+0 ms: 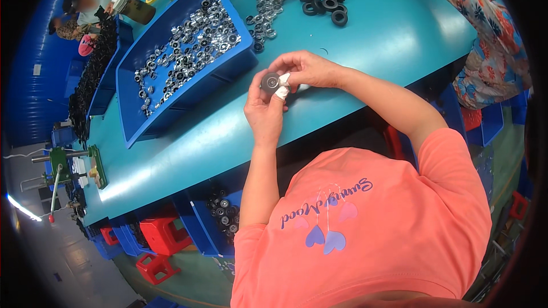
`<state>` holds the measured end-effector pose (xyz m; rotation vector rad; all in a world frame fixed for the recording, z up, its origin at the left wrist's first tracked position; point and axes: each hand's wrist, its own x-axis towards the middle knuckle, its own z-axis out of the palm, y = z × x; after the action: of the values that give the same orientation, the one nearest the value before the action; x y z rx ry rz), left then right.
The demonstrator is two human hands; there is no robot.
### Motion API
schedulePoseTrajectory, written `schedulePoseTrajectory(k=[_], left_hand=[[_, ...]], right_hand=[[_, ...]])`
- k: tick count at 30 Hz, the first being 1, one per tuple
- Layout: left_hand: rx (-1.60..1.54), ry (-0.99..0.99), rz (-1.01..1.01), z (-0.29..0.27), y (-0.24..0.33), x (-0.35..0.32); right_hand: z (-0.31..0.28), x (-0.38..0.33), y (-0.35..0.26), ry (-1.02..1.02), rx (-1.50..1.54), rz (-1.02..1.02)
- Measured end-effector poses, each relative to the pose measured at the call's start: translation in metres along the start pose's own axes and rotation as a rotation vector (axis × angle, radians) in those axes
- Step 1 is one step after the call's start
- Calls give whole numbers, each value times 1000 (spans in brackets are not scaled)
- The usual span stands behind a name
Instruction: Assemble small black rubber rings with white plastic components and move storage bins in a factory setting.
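Note:
A small toy-like wheel (pixel 270 83), a black tyre around a silvery hub, is held between my two hands above the teal table (pixel 319 108). My left hand (pixel 264 113) grips it from the near left, fingers curled about its rim. From the right, my right hand (pixel 314 71) closes on the wheel's right side with thumb and fingertips. White wrapping (pixel 283 86) covers some digits where the hands meet and hides part of the wheel's edge. Just left of my hands lies a large blue bin (pixel 191 92) with many shiny hubs (pixel 197 45).
Loose hubs (pixel 267 12) lie beside the bin. Black tyres (pixel 330 3) are heaped at the far edge. A green hand press (pixel 94 165) stands at the left end. Below the table are a bin of wheels (pixel 224 211) and red stools (pixel 162 235). A person in a flowered sleeve (pixel 468 8) is at right.

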<state>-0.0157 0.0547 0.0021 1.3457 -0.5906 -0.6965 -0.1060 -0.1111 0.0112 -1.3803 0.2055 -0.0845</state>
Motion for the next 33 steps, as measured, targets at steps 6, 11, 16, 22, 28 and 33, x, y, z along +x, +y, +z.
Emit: schedulePoseTrajectory(k=[6,11,16,22,28,33], left_hand=[[80,5,13,0,-1,-1],[121,-49,57,1,2,-3],[154,-115,102,2,0,-7],[502,62,402,4,2,-2],[622,218,360,1,-4,1],[822,241,447,5,0,3]], right_hand=[[-10,0,-1,-55,80,55],[-6,-1,-3,-47,46,55],[-20,2,3,-220,108,100],[-5,1,-1,-52,24,129],[1,-2,-8,27,-69,43],[-3,-1,0,-26,-128,-1]])
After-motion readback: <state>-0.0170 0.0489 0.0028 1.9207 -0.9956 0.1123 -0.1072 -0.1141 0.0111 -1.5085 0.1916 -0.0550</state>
